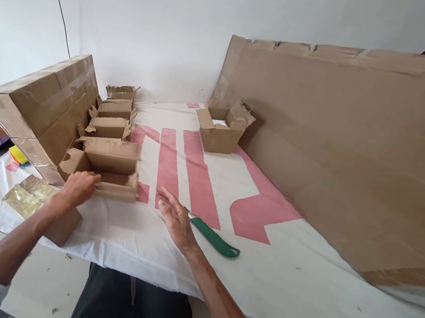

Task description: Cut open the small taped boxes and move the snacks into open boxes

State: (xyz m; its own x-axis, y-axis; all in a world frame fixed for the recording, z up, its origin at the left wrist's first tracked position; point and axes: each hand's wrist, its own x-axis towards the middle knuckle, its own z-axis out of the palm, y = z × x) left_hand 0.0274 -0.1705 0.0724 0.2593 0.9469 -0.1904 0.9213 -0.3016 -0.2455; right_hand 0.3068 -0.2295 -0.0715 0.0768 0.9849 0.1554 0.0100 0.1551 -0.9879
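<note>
Two bare hands are in play, and nearest us one taped cardboard box point(28, 195) sits at the table's near-left edge, partly behind our left forearm. Our left hand point(81, 186) curls at the near-left corner of one open cardboard box point(108, 177); its fingertips are hidden, so we cannot tell whether they grip. Our right hand point(174, 218) stretches flat, holding nothing, just right of that box, which puts the box between our two hands! One green-handled tool point(216, 238) lies just beside our right hand, on the cloth point(134, 246). Farther back, we count three more open boxes point(108, 127) in a row, alongside one stack of closed cartons point(35, 104). Over right, one lone open box point(219, 141) stands beside one big cardboard panel point(339, 147).
</note>
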